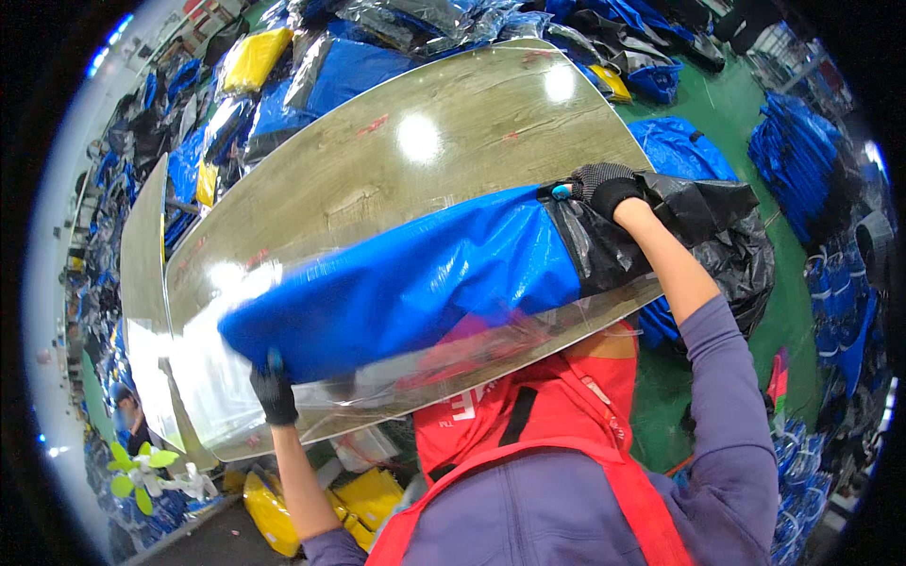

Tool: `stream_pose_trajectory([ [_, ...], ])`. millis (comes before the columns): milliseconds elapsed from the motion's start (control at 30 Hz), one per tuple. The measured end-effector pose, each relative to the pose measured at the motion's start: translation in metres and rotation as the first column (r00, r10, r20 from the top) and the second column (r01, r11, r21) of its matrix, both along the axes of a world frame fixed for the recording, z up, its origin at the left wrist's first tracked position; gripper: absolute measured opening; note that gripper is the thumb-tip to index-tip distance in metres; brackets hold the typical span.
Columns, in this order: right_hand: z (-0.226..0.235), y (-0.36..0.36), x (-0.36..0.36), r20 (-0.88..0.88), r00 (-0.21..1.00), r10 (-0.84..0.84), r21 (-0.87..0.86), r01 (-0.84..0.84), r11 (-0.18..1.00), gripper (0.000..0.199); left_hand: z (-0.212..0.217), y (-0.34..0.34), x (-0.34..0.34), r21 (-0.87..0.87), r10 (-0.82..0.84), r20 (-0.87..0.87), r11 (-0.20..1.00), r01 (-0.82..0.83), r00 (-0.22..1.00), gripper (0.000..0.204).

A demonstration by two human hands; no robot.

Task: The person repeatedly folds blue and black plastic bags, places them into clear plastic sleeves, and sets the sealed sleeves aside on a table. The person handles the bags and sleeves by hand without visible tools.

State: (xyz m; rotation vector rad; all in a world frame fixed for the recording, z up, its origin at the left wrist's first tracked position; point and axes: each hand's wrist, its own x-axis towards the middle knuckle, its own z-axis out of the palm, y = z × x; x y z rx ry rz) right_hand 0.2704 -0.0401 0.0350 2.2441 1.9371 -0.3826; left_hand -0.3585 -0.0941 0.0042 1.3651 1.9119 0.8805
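Your left hand (275, 394), in a dark glove, had its grip closed on the near left end of the long blue folded item (406, 288), pinching it together with the clear plastic sleeve (528, 325) around it. Your right hand (604, 189), also gloved, gripped the far right end, where a black section (604, 247) of the item met the blue; fingers curled tight over the edge, a small blue-tipped thing at the knuckles too small to identify. The item lay lengthwise across the near edge of the wood-grain bench (453, 132), stretched between both hands, its left part blurred. Judging by the lie of things, the blue body was largely inside the clear sleeve, while the black end and the loose black bag (727, 236) beyond your right hand sat outside it; so bagging looked well along, with the right end left to cover and close. Heaps of blue and yellow packed goods (255, 58) ringed the bench; more blue stacks (797, 151) stood on the green floor (746, 104) at right.
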Motion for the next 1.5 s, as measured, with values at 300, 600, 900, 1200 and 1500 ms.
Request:
stream_pose_trajectory([
  [300, -0.007, -0.015, 0.008, 0.027, 1.000, -0.005, 0.089, 0.002, 0.996, 0.050, 0.084, 0.058, 0.131, 0.215, -0.079, -0.894, 0.789, 0.575, 0.442, 0.058],
  [600, 0.018, -0.037, 0.000, -0.284, 0.946, 0.154, 0.504, 0.011, 0.864, 0.032, 0.023, 0.055, 0.323, -0.097, -0.612, -0.790, 0.202, 0.975, 0.048, 0.092],
  [900, 0.001, -0.105, -0.017, 0.021, 0.944, 0.330, 0.425, -0.307, 0.852, 0.074, 0.036, 0.036, 0.380, 0.122, -0.639, -0.750, 0.119, 0.985, 0.170, 0.094],
  [1200, 0.016, -0.121, 0.080, 0.108, 0.993, -0.044, 0.482, -0.013, 0.876, 0.040, -0.001, 0.033, 0.389, 0.045, -0.659, -0.731, 0.211, 0.976, 0.176, 0.093],
  [1500, -0.008, -0.116, 0.083, -0.006, 0.999, -0.042, 0.452, 0.041, 0.891, 0.040, 0.076, 0.098, 0.174, -0.049, -0.242, -0.943, 0.778, 0.626, 0.227, 0.066],
])
